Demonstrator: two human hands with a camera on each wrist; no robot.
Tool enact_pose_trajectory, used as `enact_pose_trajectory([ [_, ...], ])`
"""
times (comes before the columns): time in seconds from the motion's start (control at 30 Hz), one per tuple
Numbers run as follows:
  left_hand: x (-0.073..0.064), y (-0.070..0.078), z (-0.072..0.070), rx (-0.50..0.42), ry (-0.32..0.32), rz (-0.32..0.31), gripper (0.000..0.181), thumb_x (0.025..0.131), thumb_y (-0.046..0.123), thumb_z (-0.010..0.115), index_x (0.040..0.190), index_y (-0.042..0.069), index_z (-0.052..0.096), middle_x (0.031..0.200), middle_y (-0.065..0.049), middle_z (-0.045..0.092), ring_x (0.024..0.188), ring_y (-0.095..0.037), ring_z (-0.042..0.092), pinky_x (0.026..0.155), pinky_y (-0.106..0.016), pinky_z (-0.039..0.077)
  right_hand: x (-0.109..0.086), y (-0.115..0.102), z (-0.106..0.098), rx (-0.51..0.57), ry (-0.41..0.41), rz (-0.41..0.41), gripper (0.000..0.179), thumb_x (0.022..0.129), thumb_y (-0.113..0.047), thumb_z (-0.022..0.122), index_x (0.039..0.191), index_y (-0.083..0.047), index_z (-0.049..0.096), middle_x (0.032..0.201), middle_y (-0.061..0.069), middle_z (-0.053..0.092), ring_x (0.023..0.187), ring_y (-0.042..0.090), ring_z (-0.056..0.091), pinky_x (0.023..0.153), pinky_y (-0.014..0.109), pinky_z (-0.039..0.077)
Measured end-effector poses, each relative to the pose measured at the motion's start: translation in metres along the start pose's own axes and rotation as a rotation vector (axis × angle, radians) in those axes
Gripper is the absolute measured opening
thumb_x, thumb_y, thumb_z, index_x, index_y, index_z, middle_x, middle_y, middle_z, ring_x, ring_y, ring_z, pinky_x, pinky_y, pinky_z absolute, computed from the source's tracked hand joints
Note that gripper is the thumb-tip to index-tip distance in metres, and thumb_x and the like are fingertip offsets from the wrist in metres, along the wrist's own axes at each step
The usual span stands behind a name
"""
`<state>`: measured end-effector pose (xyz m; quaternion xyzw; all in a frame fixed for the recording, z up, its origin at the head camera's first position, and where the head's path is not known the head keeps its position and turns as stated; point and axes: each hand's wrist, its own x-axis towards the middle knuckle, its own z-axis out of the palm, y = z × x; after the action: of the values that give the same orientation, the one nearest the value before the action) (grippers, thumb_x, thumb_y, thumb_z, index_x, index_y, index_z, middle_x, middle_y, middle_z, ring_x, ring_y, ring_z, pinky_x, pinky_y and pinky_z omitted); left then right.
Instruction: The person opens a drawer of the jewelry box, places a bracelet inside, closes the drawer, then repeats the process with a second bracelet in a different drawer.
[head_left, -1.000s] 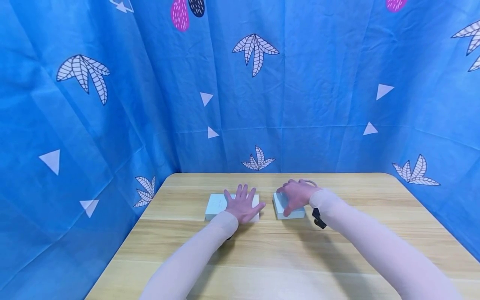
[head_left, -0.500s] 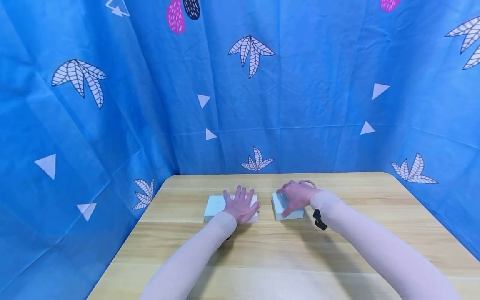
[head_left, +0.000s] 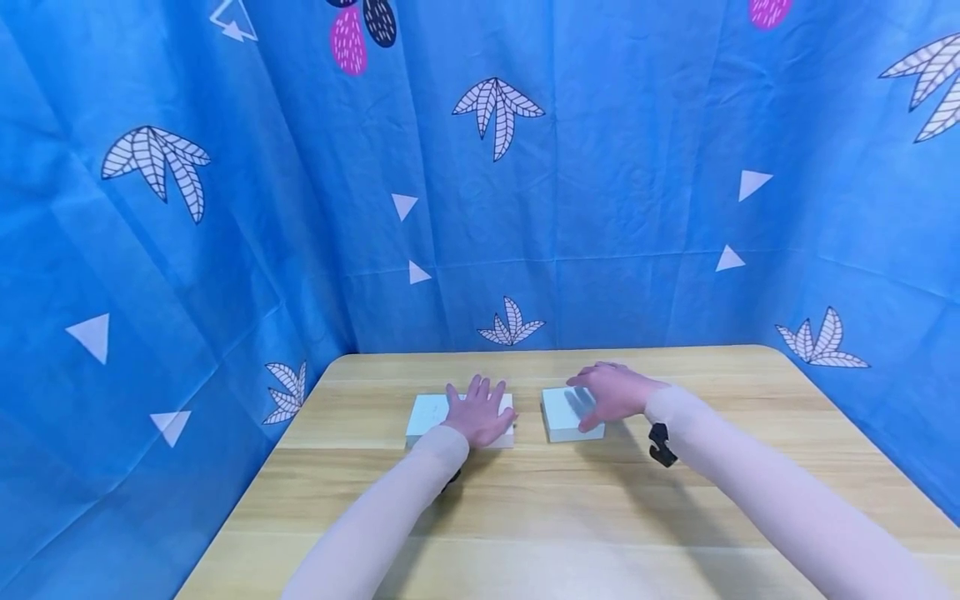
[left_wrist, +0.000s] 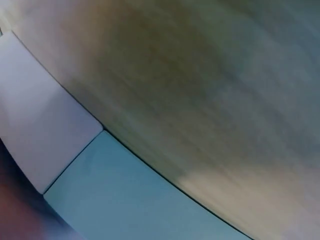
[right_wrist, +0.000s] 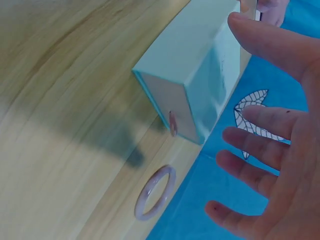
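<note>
My left hand (head_left: 476,415) lies spread over a pale blue box (head_left: 427,414) with a white section on its right, covering much of its top. In the left wrist view the white section (left_wrist: 47,110) meets the blue face (left_wrist: 125,195) along a thin seam. To the right, a second pale blue box (head_left: 561,412) sits on the table. Beside and over its right edge hovers my right hand (head_left: 618,392), fingers spread and holding nothing. The right wrist view shows this box's white end with a small pinkish pull tab (right_wrist: 173,123).
A pale lilac bangle (right_wrist: 156,192) lies on the wooden table (head_left: 525,517) near the tabbed end of the right box. Blue patterned curtain (head_left: 637,167) hangs behind the table and along both sides.
My right hand has drawn back a little to the right, showing more of the right box's top. The left hand stays spread on its box. The head view has shifted slightly.
</note>
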<state>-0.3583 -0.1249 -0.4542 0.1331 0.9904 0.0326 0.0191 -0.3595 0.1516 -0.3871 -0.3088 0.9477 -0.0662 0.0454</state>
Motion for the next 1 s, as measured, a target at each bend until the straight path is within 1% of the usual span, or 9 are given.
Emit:
enact_pose_trajectory([
  [0.07,0.001,0.0,0.0,0.001,-0.008,0.004,0.07,0.101,0.058,0.029,0.161,0.022,0.025,0.167,-0.011,0.024,0.156,-0.032,0.013,0.116,-0.074,0.005,-0.005,0.002,-0.001,0.013,-0.003,0.014,0.078,0.075,-0.046,0.085,0.14,-0.012,0.059,0.141,0.015,0.059,0.131,0.039,0.052,0.107,0.066,0.038],
  [0.17,0.001,0.002,-0.003,-0.012,-0.003,0.013,0.068,0.102,0.055,0.029,0.16,0.021,0.029,0.166,-0.011,0.026,0.156,-0.032,0.014,0.117,-0.073,0.006,-0.012,0.006,-0.002,0.026,-0.007,0.039,0.079,0.075,-0.045,0.086,0.141,-0.012,0.059,0.144,0.017,0.055,0.135,0.04,0.048,0.106,0.071,0.036],
  [0.27,0.004,0.007,-0.005,-0.011,0.015,0.031,0.067,0.102,0.055,0.029,0.159,0.02,0.033,0.165,-0.011,0.029,0.155,-0.033,0.017,0.117,-0.073,0.009,-0.018,0.01,-0.002,0.041,0.003,0.037,0.08,0.073,-0.042,0.087,0.141,-0.01,0.058,0.146,0.019,0.053,0.135,0.042,0.048,0.103,0.074,0.036],
  [0.33,0.007,0.012,-0.005,-0.012,0.027,0.044,0.068,0.102,0.057,0.027,0.159,0.021,0.033,0.165,-0.01,0.03,0.155,-0.032,0.018,0.117,-0.073,0.01,-0.021,0.014,-0.001,0.046,0.016,0.026,0.081,0.072,-0.041,0.088,0.14,-0.008,0.059,0.147,0.02,0.051,0.135,0.043,0.047,0.101,0.074,0.038],
  [0.53,0.015,0.035,-0.008,-0.026,0.048,0.069,0.073,0.1,0.065,0.024,0.159,0.022,0.032,0.166,-0.008,0.028,0.156,-0.031,0.016,0.117,-0.072,0.01,-0.028,0.027,0.004,0.057,0.04,0.017,0.086,0.07,-0.042,0.089,0.141,-0.007,0.058,0.149,0.021,0.05,0.132,0.045,0.051,0.1,0.069,0.043],
  [0.67,0.018,0.054,-0.011,-0.014,0.047,0.063,0.075,0.1,0.068,0.023,0.16,0.023,0.031,0.167,-0.007,0.026,0.156,-0.03,0.015,0.118,-0.07,0.012,-0.035,0.035,0.006,0.084,0.034,0.038,0.088,0.071,-0.039,0.089,0.145,-0.008,0.054,0.152,0.023,0.046,0.126,0.044,0.056,0.098,0.066,0.047],
  [0.73,0.019,0.062,-0.012,-0.013,0.044,0.058,0.076,0.1,0.069,0.024,0.16,0.023,0.03,0.167,-0.007,0.025,0.156,-0.03,0.014,0.119,-0.069,0.012,-0.037,0.038,0.007,0.098,0.029,0.052,0.088,0.072,-0.037,0.088,0.147,-0.009,0.053,0.153,0.023,0.044,0.126,0.044,0.056,0.098,0.065,0.047],
  [0.9,0.023,0.078,-0.011,-0.002,0.045,0.051,0.076,0.101,0.067,0.023,0.16,0.021,0.029,0.167,-0.009,0.023,0.156,-0.03,0.015,0.119,-0.067,0.014,-0.041,0.044,0.01,0.12,0.02,0.072,0.085,0.072,-0.036,0.088,0.146,-0.009,0.054,0.148,0.022,0.052,0.127,0.045,0.056,0.098,0.064,0.048],
  [1.0,0.023,0.086,-0.011,0.003,0.045,0.051,0.075,0.101,0.066,0.023,0.16,0.02,0.029,0.167,-0.01,0.024,0.156,-0.03,0.016,0.12,-0.065,0.018,-0.043,0.047,0.011,0.14,0.019,0.071,0.085,0.072,-0.034,0.089,0.145,-0.008,0.054,0.146,0.021,0.054,0.127,0.045,0.056,0.098,0.063,0.049],
])
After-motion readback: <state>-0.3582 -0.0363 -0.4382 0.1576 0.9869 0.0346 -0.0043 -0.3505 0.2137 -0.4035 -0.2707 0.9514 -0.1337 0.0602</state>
